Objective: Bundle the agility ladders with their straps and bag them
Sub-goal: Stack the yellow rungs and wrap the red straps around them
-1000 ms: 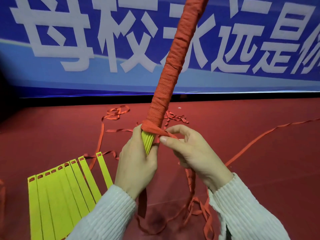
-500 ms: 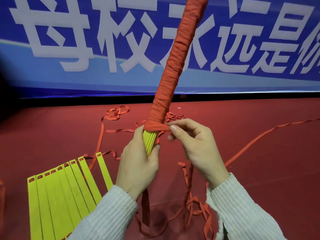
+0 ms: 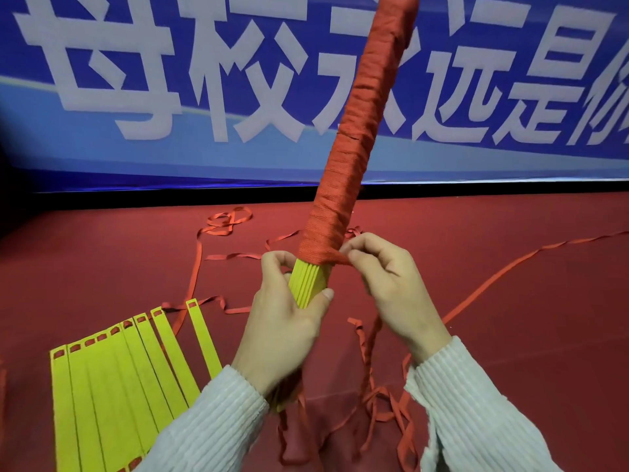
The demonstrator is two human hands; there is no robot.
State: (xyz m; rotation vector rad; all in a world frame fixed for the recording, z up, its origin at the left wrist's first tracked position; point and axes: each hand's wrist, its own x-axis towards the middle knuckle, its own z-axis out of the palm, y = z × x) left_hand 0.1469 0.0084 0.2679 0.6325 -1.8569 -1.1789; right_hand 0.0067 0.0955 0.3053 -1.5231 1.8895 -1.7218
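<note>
The rung bundle (image 3: 309, 282) is bright yellow where it shows between the fingers, and above them it's all wrapped in orange-red strap (image 3: 360, 137). Same yellow on the loose rungs (image 3: 112, 386), on a dark red floor (image 3: 510, 335). Ribbed white sleeves (image 3: 476, 413), and a blue banner (image 3: 170, 151) with white characters.

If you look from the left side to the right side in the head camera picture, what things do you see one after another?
Yellow rungs lying on the floor → left hand → yellow ends of the held bundle → right hand → orange strap trailing off across the red floor.
</note>
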